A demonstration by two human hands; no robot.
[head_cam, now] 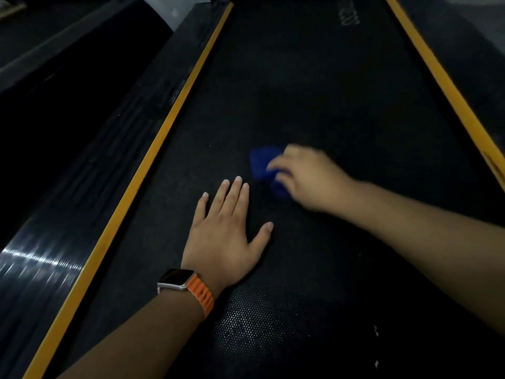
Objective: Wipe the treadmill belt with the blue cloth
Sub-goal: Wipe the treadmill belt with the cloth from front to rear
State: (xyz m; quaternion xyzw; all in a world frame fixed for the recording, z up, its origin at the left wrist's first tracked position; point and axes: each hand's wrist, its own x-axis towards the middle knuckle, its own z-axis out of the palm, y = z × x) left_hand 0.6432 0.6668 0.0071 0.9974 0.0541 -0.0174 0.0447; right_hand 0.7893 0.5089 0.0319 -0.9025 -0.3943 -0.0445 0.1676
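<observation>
Centre frame: the blurred right hand (308, 179) bunches the blue cloth (263, 162) in a curled grip on the treadmill belt (314, 77). The left hand (226, 228) lies flat just beside, grip spread. Wiping looks underway; pale specks (376, 330) show at lower right.

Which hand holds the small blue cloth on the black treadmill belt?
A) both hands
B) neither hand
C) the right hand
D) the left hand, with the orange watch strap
C: the right hand curls over the small blue cloth, while the left hand lies flat on the black treadmill belt.
</observation>
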